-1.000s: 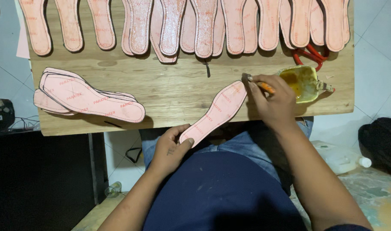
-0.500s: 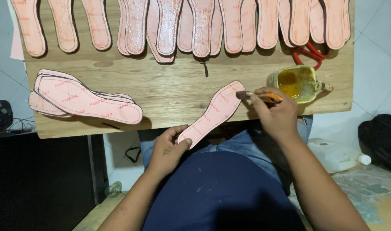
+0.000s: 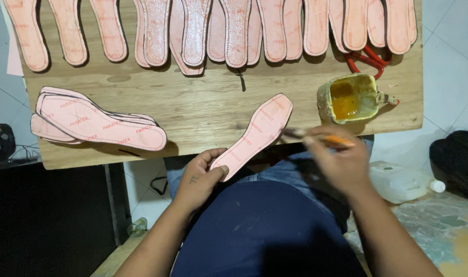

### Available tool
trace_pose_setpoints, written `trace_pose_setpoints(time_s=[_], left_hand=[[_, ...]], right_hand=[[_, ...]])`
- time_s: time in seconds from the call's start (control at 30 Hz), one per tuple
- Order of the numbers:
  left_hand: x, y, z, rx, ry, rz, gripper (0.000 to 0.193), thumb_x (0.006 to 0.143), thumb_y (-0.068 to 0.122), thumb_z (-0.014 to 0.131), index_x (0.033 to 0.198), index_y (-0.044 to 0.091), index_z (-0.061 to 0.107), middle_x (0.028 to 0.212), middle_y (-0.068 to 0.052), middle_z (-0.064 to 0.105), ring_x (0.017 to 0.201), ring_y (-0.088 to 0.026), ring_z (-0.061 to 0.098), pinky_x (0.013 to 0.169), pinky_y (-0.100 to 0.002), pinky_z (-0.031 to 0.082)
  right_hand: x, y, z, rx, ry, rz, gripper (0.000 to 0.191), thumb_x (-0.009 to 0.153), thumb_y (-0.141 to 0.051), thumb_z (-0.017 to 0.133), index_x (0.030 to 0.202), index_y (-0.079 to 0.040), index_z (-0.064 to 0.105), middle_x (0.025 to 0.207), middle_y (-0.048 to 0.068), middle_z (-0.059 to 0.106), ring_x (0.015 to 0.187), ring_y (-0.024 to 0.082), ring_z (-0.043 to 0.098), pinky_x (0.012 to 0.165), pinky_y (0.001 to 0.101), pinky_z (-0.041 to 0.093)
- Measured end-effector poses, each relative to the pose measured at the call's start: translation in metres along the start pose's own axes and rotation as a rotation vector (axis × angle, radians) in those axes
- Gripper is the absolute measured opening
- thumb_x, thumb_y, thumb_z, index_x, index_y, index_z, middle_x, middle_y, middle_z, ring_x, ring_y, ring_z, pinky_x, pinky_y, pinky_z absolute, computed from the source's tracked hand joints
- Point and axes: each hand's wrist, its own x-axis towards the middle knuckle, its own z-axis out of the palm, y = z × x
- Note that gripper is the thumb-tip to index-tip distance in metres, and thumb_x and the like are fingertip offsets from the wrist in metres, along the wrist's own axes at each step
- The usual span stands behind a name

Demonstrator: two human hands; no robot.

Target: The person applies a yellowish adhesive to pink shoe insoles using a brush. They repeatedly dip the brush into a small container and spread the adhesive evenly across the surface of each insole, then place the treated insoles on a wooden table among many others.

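Diagonally, pink insole (image 3: 254,136) toe up-right, heel in left hand (image 3: 200,177)

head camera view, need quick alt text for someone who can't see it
Seen from above, a seated person's left hand holds the heel end of a pink insole on a wooden board, while the right hand holds a brush beside a glue pot. More insoles line the far edge and lie stacked at left.

A translucent white plastic jug (image 3: 398,182) lies on the floor.
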Motion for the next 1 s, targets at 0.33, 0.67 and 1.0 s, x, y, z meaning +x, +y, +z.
trace_pose_setpoints(time_s=[0.33,0.67,1.0], left_hand=[[0.017,0.040,0.020,-0.494,-0.368,-0.275,0.066,0.089,0.019,0.065,0.148,-0.005,0.047,0.129,-0.016,0.067,0.111,-0.021,0.069,0.095,-0.036,0.055],[-0.017,0.090,0.036,-0.672,-0.688,0.020,0.100,0.082,0.019,0.079,0.162,-0.003,0.024,0.150,-0.021,0.051,0.137,-0.030,0.058,0.115,-0.044,0.050],[-0.019,0.115,0.044,-0.753,-0.587,0.046,0.101,0.084,0.016,0.062,0.171,0.014,0.011,0.154,-0.024,0.044,0.117,-0.038,0.065,0.079,-0.045,0.063]], right_hand=[[0.050,0.034,-0.057,-0.394,0.226,-0.085,0.020,0.097,-0.016,0.085,0.113,-0.006,0.078,0.097,0.012,0.070,0.086,0.018,0.063,0.077,0.0297,0.050],[0.017,0.003,-0.080,0.023,0.412,-0.143,0.023,0.101,-0.006,0.072,0.121,0.004,0.068,0.115,0.011,0.071,0.101,0.014,0.067,0.093,0.0281,0.055],[0.012,0.004,-0.067,0.594,0.248,0.182,0.018,0.116,-0.012,0.063,0.118,0.005,0.060,0.098,0.022,0.069,0.078,0.027,0.071,0.072,0.0388,0.061]])
